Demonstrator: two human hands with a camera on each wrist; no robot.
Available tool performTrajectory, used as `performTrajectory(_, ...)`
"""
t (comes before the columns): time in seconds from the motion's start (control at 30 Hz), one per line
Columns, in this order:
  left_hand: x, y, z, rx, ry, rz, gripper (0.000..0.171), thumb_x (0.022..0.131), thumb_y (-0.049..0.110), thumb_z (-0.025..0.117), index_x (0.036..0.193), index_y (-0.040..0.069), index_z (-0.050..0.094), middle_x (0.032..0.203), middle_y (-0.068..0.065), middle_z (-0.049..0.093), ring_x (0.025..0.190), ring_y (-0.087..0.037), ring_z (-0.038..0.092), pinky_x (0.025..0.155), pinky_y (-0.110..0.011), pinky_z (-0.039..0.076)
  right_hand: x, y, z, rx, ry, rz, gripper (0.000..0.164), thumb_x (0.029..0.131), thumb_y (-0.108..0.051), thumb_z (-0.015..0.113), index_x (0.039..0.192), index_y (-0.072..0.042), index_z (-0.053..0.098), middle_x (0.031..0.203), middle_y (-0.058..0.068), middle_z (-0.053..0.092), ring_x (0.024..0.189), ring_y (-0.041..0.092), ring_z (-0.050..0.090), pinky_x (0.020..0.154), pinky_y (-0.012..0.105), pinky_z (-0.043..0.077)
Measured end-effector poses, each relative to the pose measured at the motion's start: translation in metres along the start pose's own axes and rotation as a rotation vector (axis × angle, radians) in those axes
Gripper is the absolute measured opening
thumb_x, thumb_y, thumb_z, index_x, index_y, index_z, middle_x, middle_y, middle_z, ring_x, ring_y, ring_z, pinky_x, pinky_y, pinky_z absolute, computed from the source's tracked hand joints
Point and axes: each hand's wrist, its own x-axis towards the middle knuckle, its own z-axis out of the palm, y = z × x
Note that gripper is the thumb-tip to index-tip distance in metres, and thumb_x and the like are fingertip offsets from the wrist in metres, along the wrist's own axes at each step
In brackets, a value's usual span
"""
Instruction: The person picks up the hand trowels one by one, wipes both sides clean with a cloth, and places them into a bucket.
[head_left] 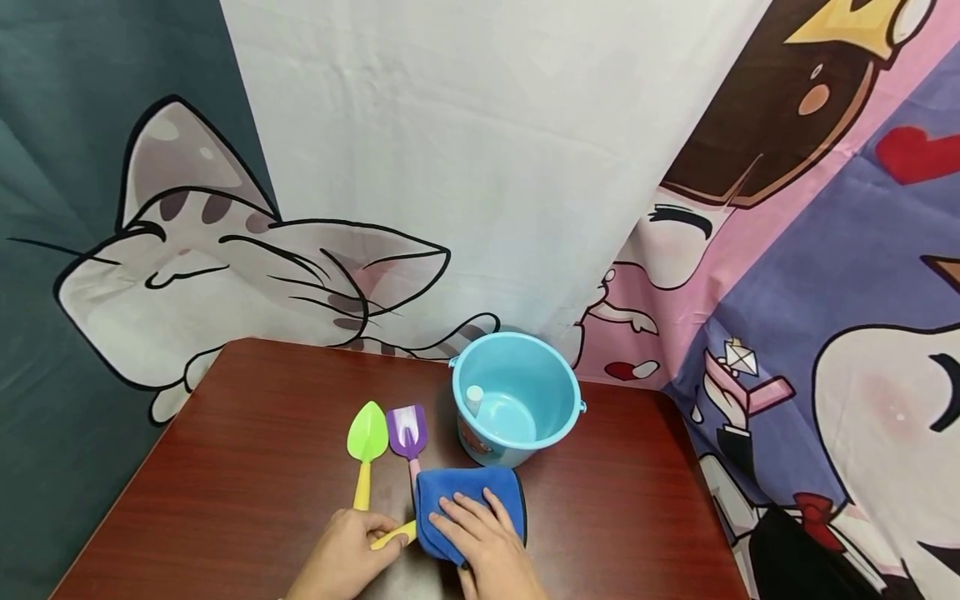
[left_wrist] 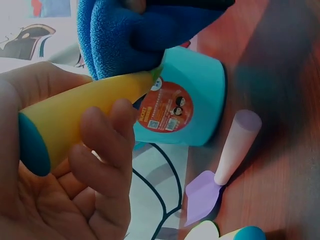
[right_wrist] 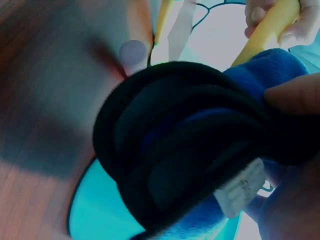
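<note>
My left hand (head_left: 341,554) grips the yellow handle (left_wrist: 95,97) of a toy tool, thumb along one side and fingers curled round the other. A teal cap ends this handle, and a bit of green shows at its neck. The tool's head is hidden inside a folded blue cloth (head_left: 498,483) with dark edging. My right hand (head_left: 491,546) holds the cloth around it, fingers spread over the top. In the right wrist view, the cloth's black-edged folds and a white label (right_wrist: 242,187) face the camera, and the thumb presses the blue pile.
Beyond the hands lie a green toy spade (head_left: 367,432) with a yellow handle and a purple toy shovel (head_left: 407,427) with a pink handle. A light blue bucket (head_left: 525,364) stands behind the cloth on the brown table (head_left: 247,467). Printed cartoon curtains (head_left: 465,150) hang behind.
</note>
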Motion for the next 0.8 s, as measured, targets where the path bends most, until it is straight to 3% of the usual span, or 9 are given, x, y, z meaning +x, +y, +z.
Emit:
performTrajectory(0.1,-0.001,0.0,-0.001,-0.018,-0.005,0.0,0.013,0.078,0.028,0.071,0.081,0.016,0.072,0.065,0.015,0.06,0.055,0.0,0.049,0.049,-0.02,0.041,0.0,0.0,0.0,-0.016,-0.011,0.039,0.073,0.069,-0.008,0.069,0.136,-0.028,0.046,0.135,-0.008,0.048,0.126,0.014,0.042,0.099,0.051,0.032)
performTrajectory(0.37,-0.002,-0.002,-0.003,0.008,0.021,0.018,0.008,0.077,0.027,0.072,0.077,0.019,0.072,0.062,0.016,0.057,0.055,0.0,0.047,0.048,-0.02,0.039,0.0,0.001,0.001,-0.093,0.059,0.145,0.065,0.065,0.0,0.065,0.125,-0.024,0.057,0.126,-0.005,0.056,0.119,0.016,0.049,0.097,0.049,0.035)
performTrajectory(0.57,-0.004,-0.006,-0.008,0.003,0.018,-0.012,0.007,0.077,0.029,0.073,0.076,0.022,0.072,0.062,0.015,0.056,0.057,0.0,0.046,0.05,-0.02,0.039,-0.005,0.01,0.005,-0.081,0.18,0.202,0.071,0.059,0.008,0.058,0.124,-0.021,0.058,0.126,-0.003,0.057,0.118,0.019,0.05,0.096,0.047,0.035)
performTrajectory(0.8,-0.006,-0.011,-0.011,-0.03,0.039,-0.014,0.006,0.078,0.026,0.072,0.073,0.024,0.071,0.061,0.014,0.056,0.057,0.0,0.045,0.05,-0.019,0.038,-0.009,0.023,0.003,-0.021,0.388,0.25,0.075,0.056,0.011,0.052,0.125,-0.017,0.059,0.125,0.0,0.057,0.112,0.023,0.054,0.094,0.036,0.038)
